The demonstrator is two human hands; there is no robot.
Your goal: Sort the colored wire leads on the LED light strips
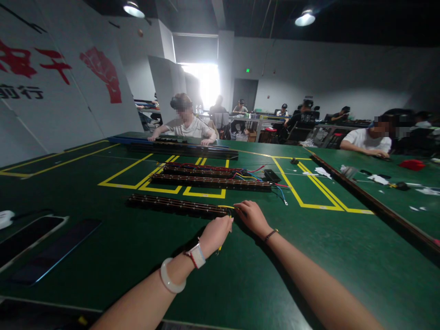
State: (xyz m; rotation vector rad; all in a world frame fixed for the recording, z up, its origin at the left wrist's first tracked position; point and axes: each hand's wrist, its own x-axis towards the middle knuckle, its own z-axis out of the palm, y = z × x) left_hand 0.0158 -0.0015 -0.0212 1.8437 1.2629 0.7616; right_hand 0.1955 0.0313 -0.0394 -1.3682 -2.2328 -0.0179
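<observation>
One white bangle [164, 276]: on the left forearm, behind the left grip [216, 234].
Watch, pale band [197, 255]: on the left wrist, just behind the left grip.
Dark bead bracelet [271, 235]: on the right wrist, behind the right grip [252, 216].
Left grip: closed, fingers pinched on yellow wire [225, 206], at the near right end of the dark strip.
Right grip: fingertips at the yellow wire's right end; whether they are pressed together cannot be told.
Two phones: flat on the green surface [343, 243], left of the left grip; dark phone [58, 252] nearer, white-edged phone [30, 240] farther left.
Dark strip [172, 204]: lying on the surface, running left from both grips, thin lines along its length.
More strips [213, 182]: side by side beyond the grips, red, blue and yellow leads at their right ends.
Black block [272, 175]: beyond the right grip, beside those leads.
Long dark bar [371, 197]: well right of the right grip, set aslant.
Co-worker [192, 124]: seated far beyond the left grip, hands at long bars [223, 155].
</observation>
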